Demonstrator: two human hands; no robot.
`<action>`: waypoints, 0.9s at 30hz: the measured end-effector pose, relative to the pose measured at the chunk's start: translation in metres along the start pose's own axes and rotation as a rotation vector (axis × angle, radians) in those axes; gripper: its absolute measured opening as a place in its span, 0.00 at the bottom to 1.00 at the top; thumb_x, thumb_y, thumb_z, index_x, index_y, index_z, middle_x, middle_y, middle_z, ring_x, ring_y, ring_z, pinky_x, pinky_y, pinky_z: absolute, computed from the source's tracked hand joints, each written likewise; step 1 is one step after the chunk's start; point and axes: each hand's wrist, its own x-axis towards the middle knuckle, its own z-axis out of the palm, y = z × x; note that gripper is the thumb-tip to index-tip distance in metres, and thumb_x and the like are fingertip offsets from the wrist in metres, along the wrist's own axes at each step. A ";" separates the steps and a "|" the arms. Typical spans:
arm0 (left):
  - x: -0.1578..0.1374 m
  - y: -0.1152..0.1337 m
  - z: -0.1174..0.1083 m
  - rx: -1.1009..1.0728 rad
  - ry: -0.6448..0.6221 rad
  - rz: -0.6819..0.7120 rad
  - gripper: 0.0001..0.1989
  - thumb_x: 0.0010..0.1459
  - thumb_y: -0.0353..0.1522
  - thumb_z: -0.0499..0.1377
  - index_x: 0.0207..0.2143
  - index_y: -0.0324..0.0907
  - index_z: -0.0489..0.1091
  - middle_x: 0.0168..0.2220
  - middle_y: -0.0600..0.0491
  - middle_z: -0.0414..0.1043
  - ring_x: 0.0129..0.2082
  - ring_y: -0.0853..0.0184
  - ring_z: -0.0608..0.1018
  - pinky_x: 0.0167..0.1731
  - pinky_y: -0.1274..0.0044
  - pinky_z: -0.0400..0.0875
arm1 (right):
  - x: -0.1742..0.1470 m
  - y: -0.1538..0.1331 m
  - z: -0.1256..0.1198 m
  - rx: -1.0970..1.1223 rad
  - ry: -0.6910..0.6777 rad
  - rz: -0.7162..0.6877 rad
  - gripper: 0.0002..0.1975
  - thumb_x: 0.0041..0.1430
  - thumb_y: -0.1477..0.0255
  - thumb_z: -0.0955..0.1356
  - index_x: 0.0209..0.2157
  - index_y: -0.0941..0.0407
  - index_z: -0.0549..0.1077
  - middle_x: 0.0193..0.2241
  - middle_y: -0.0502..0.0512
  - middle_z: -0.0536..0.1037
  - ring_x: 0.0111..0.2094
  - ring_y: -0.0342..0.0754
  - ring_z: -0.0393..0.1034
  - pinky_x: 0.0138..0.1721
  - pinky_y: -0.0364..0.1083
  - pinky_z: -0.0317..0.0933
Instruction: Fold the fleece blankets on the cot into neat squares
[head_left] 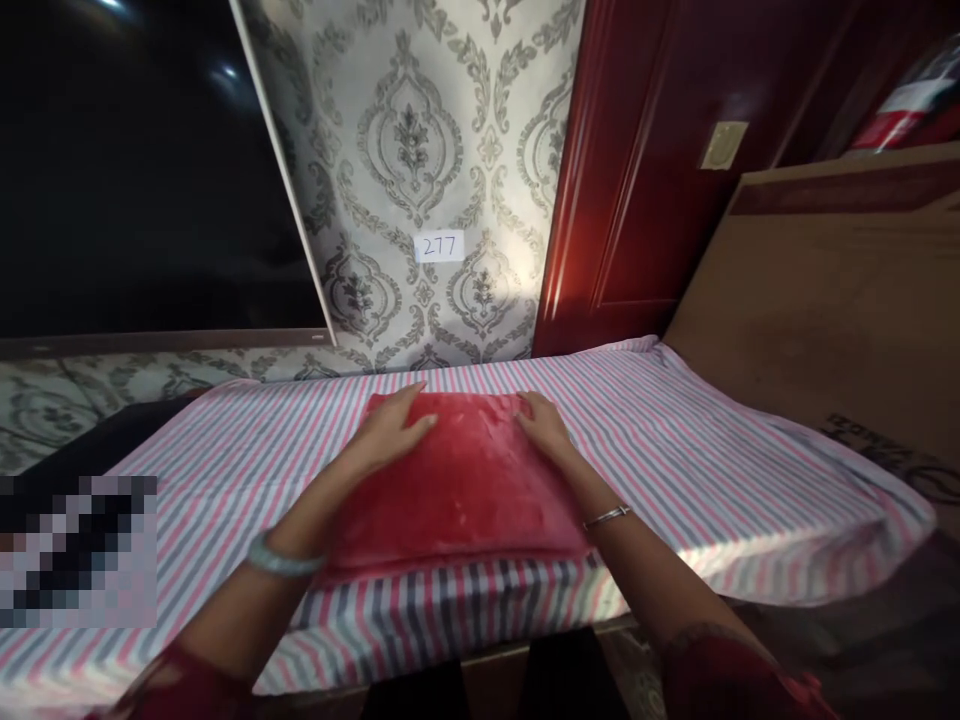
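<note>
A red plush piece of fabric (457, 480), roughly square with a soft sheen, lies flat on the striped cloth in front of me; whether it is a folded cloth or a thin cushion I cannot tell. My left hand (390, 425) rests along its far left edge, thumb apart from the stretched fingers. On the far right edge, my right hand (541, 422) touches the fabric with its fingers reaching inward. A pale bangle (281, 558) circles my left wrist, and a thin silver bracelet (607, 517) is on the right one.
The striped cloth (225, 440) covers the table and hangs over its front edge. A large cardboard box (847, 270) stands at the right. Behind are a television screen (135, 180), patterned wallpaper with a "277" label (439, 246), and a dark red wooden panel (622, 180).
</note>
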 end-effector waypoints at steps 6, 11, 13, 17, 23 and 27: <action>0.070 -0.004 0.046 0.315 -0.142 -0.122 0.31 0.66 0.41 0.49 0.68 0.38 0.57 0.69 0.37 0.56 0.69 0.49 0.57 0.65 0.54 0.49 | -0.016 0.038 -0.020 0.134 0.034 0.195 0.20 0.56 0.71 0.65 0.48 0.60 0.79 0.41 0.63 0.83 0.42 0.54 0.78 0.44 0.49 0.69; 0.046 -0.046 0.083 0.478 -0.138 -0.219 0.30 0.69 0.45 0.42 0.66 0.40 0.60 0.66 0.38 0.61 0.67 0.46 0.60 0.65 0.49 0.44 | -0.019 0.049 -0.017 0.307 0.035 0.220 0.19 0.54 0.69 0.63 0.41 0.59 0.81 0.32 0.58 0.83 0.34 0.52 0.78 0.37 0.48 0.69; 0.040 -0.052 0.088 0.496 -0.108 -0.200 0.30 0.69 0.45 0.42 0.66 0.41 0.61 0.66 0.39 0.63 0.66 0.47 0.62 0.65 0.50 0.45 | -0.014 0.048 -0.014 0.377 0.020 0.193 0.17 0.52 0.69 0.63 0.37 0.58 0.82 0.33 0.56 0.83 0.36 0.51 0.78 0.39 0.47 0.69; 0.041 -0.050 0.087 0.505 -0.079 -0.179 0.29 0.69 0.43 0.42 0.65 0.39 0.63 0.63 0.40 0.67 0.64 0.47 0.65 0.64 0.50 0.48 | -0.002 0.043 -0.007 0.490 -0.021 0.150 0.17 0.52 0.64 0.65 0.36 0.57 0.81 0.32 0.55 0.83 0.37 0.52 0.77 0.37 0.46 0.69; 0.045 -0.053 0.088 0.499 -0.066 -0.169 0.28 0.68 0.42 0.43 0.64 0.40 0.64 0.63 0.40 0.67 0.63 0.48 0.66 0.64 0.51 0.49 | 0.022 0.048 0.000 0.467 -0.021 0.134 0.16 0.49 0.62 0.68 0.34 0.58 0.81 0.22 0.51 0.78 0.27 0.48 0.71 0.30 0.44 0.63; 0.046 -0.055 0.089 0.512 -0.067 -0.176 0.29 0.68 0.42 0.43 0.64 0.40 0.64 0.63 0.40 0.67 0.64 0.49 0.65 0.64 0.52 0.49 | 0.040 0.054 0.004 0.382 0.029 0.129 0.13 0.45 0.65 0.69 0.32 0.56 0.80 0.20 0.48 0.75 0.25 0.46 0.68 0.30 0.43 0.61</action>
